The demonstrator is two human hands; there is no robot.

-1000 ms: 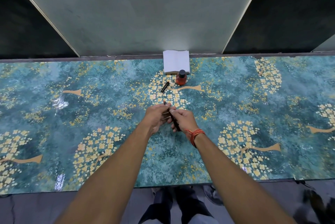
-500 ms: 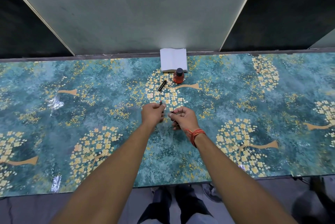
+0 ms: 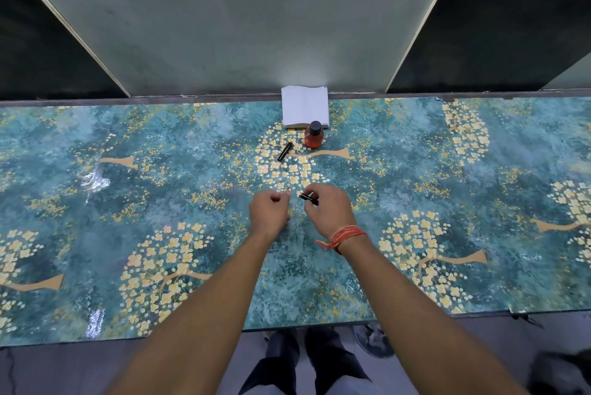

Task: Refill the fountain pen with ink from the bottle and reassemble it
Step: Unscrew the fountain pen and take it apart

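— Head view first: what do you see on my feed?

— I see both hands over the middle of the bench (image 3: 96, 145), close together but apart. The left hand (image 3: 269, 211) is curled into a narrow pinch on the nib section (image 3: 288, 191); only a thin tip shows past the fingers, so I can't make out more of that piece.

— And the other grip?

— The right hand (image 3: 329, 209) is closed around the dark pen barrel (image 3: 307, 198), whose open end pokes out toward the left hand. The two pen parts are not touching. An orange thread band (image 3: 344, 235) sits on the right wrist.

— Where's the ink?

— The ink bottle (image 3: 313, 135) stands upright farther back, reddish with a black cap on, just in front of an open white notebook (image 3: 305, 106) at the bench's far edge. The pen cap (image 3: 284, 151) lies flat on the bench just left of the bottle, angled, well apart from both hands.
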